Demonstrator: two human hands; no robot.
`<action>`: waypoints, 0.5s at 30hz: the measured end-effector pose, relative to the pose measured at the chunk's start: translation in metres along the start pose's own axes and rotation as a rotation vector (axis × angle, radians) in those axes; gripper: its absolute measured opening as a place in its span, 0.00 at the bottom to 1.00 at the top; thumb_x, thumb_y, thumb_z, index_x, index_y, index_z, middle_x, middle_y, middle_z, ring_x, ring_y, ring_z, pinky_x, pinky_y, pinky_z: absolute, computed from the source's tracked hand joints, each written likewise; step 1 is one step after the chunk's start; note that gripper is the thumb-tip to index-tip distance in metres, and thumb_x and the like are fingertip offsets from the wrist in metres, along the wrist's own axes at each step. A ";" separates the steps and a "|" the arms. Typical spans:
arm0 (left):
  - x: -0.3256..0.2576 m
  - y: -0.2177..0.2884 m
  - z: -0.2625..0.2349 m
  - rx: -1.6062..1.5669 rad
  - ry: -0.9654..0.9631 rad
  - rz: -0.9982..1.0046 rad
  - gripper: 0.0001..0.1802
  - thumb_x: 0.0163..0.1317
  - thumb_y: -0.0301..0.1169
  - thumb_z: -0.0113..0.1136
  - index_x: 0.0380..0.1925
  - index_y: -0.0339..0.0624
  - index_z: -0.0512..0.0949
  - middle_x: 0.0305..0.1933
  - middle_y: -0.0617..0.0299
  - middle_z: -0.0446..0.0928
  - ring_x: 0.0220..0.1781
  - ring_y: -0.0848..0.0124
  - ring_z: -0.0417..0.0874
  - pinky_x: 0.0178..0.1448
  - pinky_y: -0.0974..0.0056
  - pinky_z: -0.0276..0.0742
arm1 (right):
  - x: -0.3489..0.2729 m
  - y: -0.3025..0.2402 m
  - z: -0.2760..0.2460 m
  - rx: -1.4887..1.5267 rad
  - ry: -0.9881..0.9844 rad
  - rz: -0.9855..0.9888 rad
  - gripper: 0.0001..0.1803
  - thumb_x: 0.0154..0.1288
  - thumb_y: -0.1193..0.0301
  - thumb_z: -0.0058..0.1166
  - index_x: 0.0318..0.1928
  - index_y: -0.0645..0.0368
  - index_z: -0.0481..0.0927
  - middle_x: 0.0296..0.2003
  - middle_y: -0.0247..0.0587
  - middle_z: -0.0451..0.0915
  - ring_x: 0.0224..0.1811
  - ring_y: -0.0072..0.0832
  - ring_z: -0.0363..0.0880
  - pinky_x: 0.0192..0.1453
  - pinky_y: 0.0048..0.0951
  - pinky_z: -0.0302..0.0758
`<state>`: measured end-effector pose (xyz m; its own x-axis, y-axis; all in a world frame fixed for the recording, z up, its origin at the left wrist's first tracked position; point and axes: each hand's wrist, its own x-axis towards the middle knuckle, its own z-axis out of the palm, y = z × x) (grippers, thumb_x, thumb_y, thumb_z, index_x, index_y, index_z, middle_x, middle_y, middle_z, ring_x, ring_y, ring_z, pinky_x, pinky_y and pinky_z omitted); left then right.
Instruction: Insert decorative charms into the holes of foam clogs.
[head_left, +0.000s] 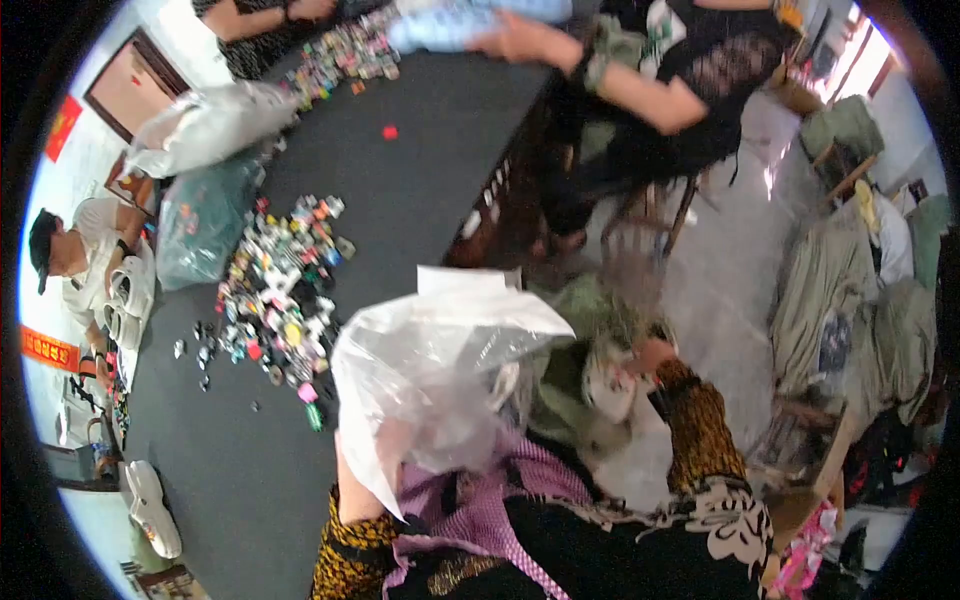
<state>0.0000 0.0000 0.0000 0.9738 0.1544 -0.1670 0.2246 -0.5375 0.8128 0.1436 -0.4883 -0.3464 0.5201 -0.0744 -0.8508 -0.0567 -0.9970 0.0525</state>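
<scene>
A clear and white plastic bag stands up in front of me at the table's near right edge. My left hand is closed on it from the left, its fingers partly covered by the film. Out to the right and lower than the tabletop, my right hand grips a white clog by its edge; motion blurs the fingers. The clog is against an olive-green sack beside the table. On the table left of the bag lies a heap of small colourful shoe charms.
The dark table runs away from me. Stuffed plastic bags line its left side, and a white clog pair lies near left. Co-workers work at the far end and on the left. Green sacks stand at right.
</scene>
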 end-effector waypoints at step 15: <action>0.152 0.133 -0.123 -0.360 0.494 0.817 0.20 0.66 0.37 0.50 0.51 0.34 0.74 0.37 0.57 0.79 0.39 0.71 0.79 0.41 0.68 0.73 | -0.252 -0.080 -0.140 1.376 0.101 -0.594 0.39 0.58 0.71 0.53 0.69 0.61 0.56 0.36 0.36 0.81 0.25 0.21 0.77 0.26 0.23 0.74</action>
<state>0.1736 0.0544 0.1511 0.6826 0.2204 0.6968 -0.6057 -0.3629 0.7081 0.1359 -0.3932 -0.0628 0.8062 0.2645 -0.5293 -0.5264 -0.0880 -0.8457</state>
